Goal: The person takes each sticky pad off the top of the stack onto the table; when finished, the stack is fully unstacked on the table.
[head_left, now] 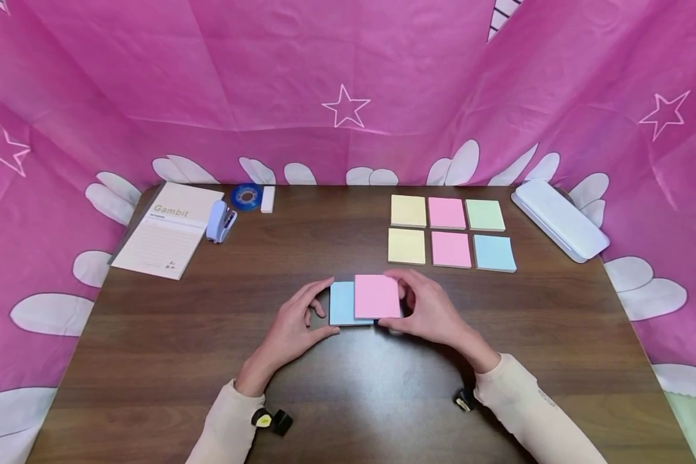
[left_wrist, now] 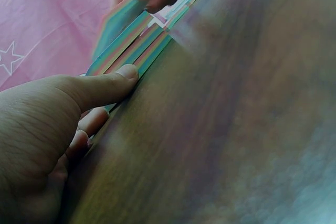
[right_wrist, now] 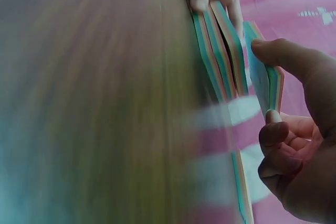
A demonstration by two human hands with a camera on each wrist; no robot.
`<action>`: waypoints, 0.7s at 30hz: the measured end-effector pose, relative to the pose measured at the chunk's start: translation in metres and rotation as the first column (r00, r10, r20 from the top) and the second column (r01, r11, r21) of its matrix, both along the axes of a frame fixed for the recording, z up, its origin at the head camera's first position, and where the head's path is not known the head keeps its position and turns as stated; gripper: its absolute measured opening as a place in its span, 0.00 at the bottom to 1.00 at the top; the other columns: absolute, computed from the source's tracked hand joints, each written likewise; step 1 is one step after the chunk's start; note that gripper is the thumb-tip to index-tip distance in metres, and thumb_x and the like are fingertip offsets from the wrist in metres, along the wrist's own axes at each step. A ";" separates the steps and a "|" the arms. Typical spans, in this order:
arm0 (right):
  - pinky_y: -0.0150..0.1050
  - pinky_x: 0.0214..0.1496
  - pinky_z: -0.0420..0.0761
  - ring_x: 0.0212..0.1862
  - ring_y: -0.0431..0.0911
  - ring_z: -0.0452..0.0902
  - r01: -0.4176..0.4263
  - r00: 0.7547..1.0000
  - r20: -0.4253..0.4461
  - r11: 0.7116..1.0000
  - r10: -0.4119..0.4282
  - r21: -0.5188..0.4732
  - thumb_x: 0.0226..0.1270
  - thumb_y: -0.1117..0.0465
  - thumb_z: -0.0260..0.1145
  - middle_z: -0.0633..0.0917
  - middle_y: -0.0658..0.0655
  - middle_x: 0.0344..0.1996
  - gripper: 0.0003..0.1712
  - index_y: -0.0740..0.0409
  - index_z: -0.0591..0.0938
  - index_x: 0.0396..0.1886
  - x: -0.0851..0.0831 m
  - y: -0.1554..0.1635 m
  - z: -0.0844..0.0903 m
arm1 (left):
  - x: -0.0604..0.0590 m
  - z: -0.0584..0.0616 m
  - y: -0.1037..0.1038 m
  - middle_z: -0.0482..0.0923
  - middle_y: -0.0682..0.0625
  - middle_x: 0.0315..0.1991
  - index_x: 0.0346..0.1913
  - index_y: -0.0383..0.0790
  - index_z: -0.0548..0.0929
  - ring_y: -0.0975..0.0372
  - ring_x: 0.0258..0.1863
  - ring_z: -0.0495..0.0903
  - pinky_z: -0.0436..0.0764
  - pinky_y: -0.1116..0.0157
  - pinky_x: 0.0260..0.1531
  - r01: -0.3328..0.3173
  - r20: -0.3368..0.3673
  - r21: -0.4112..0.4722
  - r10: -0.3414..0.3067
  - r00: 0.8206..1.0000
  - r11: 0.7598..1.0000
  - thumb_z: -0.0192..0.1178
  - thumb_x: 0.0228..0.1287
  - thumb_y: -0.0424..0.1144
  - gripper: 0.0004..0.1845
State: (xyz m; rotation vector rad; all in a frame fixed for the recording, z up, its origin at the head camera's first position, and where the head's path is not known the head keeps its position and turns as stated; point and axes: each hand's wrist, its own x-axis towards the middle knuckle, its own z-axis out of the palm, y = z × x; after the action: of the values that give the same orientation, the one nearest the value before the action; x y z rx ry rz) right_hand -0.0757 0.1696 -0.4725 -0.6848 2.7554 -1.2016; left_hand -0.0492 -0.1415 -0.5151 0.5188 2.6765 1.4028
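Note:
Near the middle of the table, a pad of sticky notes with a pink top (head_left: 377, 296) is pinched by the right hand (head_left: 432, 312) between thumb and fingers. It overlaps the right part of a blue-topped stack of sticky note pads (head_left: 341, 303). The left hand (head_left: 292, 325) grips that stack from its left side, thumb at the near edge and index finger at the far edge. Striped coloured edges of several stacked pads (right_wrist: 218, 51) show in the right wrist view. There the held pad (right_wrist: 262, 80) is tilted and apart from the stack.
Behind and to the right, yellow (head_left: 408, 211), pink (head_left: 450, 249), green (head_left: 484, 214) and blue (head_left: 495, 252) pads lie in two rows. A white case (head_left: 559, 219) lies at far right. At left are a notebook (head_left: 168, 232), stapler (head_left: 221, 222), blue tape (head_left: 246, 196) and white eraser (head_left: 268, 199).

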 end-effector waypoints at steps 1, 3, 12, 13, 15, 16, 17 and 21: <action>0.40 0.41 0.75 0.41 0.46 0.75 0.009 1.000 -0.003 1.000 -0.009 0.004 0.49 0.53 0.94 0.83 0.53 0.44 0.50 0.58 0.82 0.72 0.000 0.005 0.000 | 0.000 0.000 0.000 0.78 0.47 0.69 0.84 0.49 0.73 0.65 0.33 0.74 0.76 0.67 0.31 0.000 -0.001 0.002 0.000 1.000 1.000 0.87 0.57 0.34 0.52; 0.40 0.41 0.75 0.41 0.46 0.75 0.025 1.000 -0.006 1.000 -0.025 0.008 0.49 0.54 0.94 0.82 0.53 0.44 0.50 0.58 0.82 0.72 -0.001 0.016 -0.001 | 0.000 0.001 0.000 0.78 0.47 0.69 0.84 0.48 0.73 0.64 0.33 0.74 0.76 0.67 0.31 0.002 -0.001 0.006 -0.002 1.000 1.000 0.87 0.57 0.34 0.52; 0.40 0.39 0.74 0.39 0.47 0.74 0.067 0.995 -0.070 0.997 -0.065 0.023 0.46 0.57 0.94 0.81 0.54 0.41 0.51 0.62 0.82 0.71 -0.006 0.050 -0.012 | 0.000 0.000 -0.001 0.80 0.48 0.64 0.83 0.48 0.73 0.64 0.35 0.76 0.75 0.68 0.32 0.016 -0.009 0.029 -0.015 1.000 0.999 0.87 0.56 0.33 0.51; 0.40 0.40 0.74 0.39 0.47 0.74 0.075 0.995 -0.072 0.997 -0.072 0.030 0.45 0.57 0.94 0.81 0.54 0.41 0.51 0.63 0.82 0.71 -0.006 0.052 -0.015 | 0.000 0.000 -0.001 0.80 0.49 0.63 0.83 0.48 0.73 0.64 0.35 0.76 0.75 0.67 0.31 0.016 -0.010 0.031 -0.015 1.000 0.999 0.87 0.56 0.33 0.51; 0.42 0.40 0.74 0.40 0.48 0.75 0.076 0.995 -0.073 0.995 -0.072 0.064 0.47 0.56 0.94 0.81 0.54 0.41 0.51 0.63 0.81 0.71 -0.008 0.053 -0.018 | 0.000 -0.001 -0.002 0.81 0.49 0.61 0.82 0.48 0.73 0.64 0.34 0.75 0.75 0.68 0.31 0.016 -0.010 0.031 -0.015 1.000 0.999 0.87 0.57 0.34 0.51; 0.43 0.41 0.75 0.41 0.48 0.75 0.077 0.995 -0.067 0.993 -0.072 0.085 0.48 0.55 0.93 0.81 0.54 0.42 0.51 0.63 0.81 0.72 -0.009 0.053 -0.020 | 0.000 -0.001 -0.002 0.81 0.49 0.61 0.82 0.48 0.73 0.64 0.34 0.75 0.75 0.68 0.31 0.015 -0.010 0.030 -0.015 1.000 0.999 0.87 0.57 0.34 0.51; 0.44 0.42 0.76 0.42 0.48 0.75 0.078 0.996 -0.059 0.991 -0.072 0.108 0.49 0.54 0.93 0.82 0.54 0.43 0.52 0.63 0.81 0.73 -0.009 0.053 -0.020 | 0.000 -0.001 -0.002 0.81 0.49 0.62 0.82 0.48 0.73 0.64 0.34 0.76 0.75 0.68 0.32 0.015 -0.009 0.029 -0.015 1.000 0.999 0.87 0.57 0.34 0.51; 0.48 0.46 0.77 0.46 0.50 0.77 0.078 0.997 -0.013 0.981 -0.077 0.179 0.52 0.50 0.92 0.83 0.55 0.47 0.54 0.59 0.78 0.77 -0.010 0.050 -0.019 | -0.001 -0.001 -0.002 0.80 0.49 0.66 0.82 0.48 0.74 0.64 0.36 0.77 0.75 0.68 0.32 0.013 -0.009 0.031 -0.013 1.000 0.999 0.88 0.56 0.34 0.51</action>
State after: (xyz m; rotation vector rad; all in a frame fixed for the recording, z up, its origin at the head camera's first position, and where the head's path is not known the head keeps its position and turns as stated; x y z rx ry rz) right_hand -0.0855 0.2200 -0.4918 -0.5687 2.8744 -0.9475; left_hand -0.0497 -0.1435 -0.5157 0.5449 2.6571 1.4446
